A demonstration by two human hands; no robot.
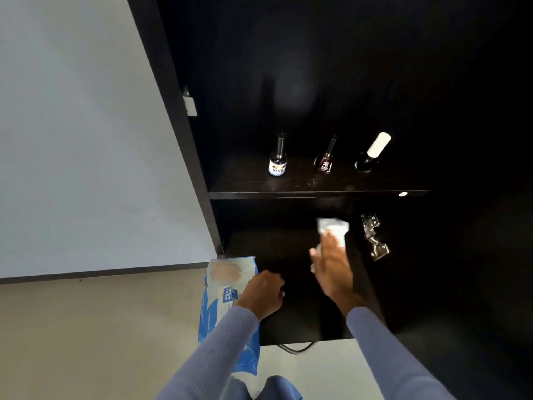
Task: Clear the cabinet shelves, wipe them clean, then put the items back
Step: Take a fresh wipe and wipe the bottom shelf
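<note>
- The white wipe [334,229] lies under the fingers of the right hand [331,269], low and right of centre in the frame, on the dark lower shelf [271,249] of the black cabinet [184,157]; the fingers are stretched out flat over it, pressing rather than pinching.
- The left hand [264,293] sits lower centre, just left of the right one; its fingers are curled under against the front of the same shelf; whether they grip its edge or merely rest there cannot be told.
- Just left of that hand a blue-and-white wipes pack [227,301] lies on the pale floor [86,327], touching the cabinet's front corner.
- Above, across the middle of the frame, the upper shelf [317,194] carries three small bottles well apart in a row: a labelled bottle [278,164] at left, a dark red bottle [325,163] in the middle, a white-capped bottle [370,157] at right, tilted.
- A metal hinge [375,238] shows right of the wipe.
- Both sleeves [389,350] are lilac.
</note>
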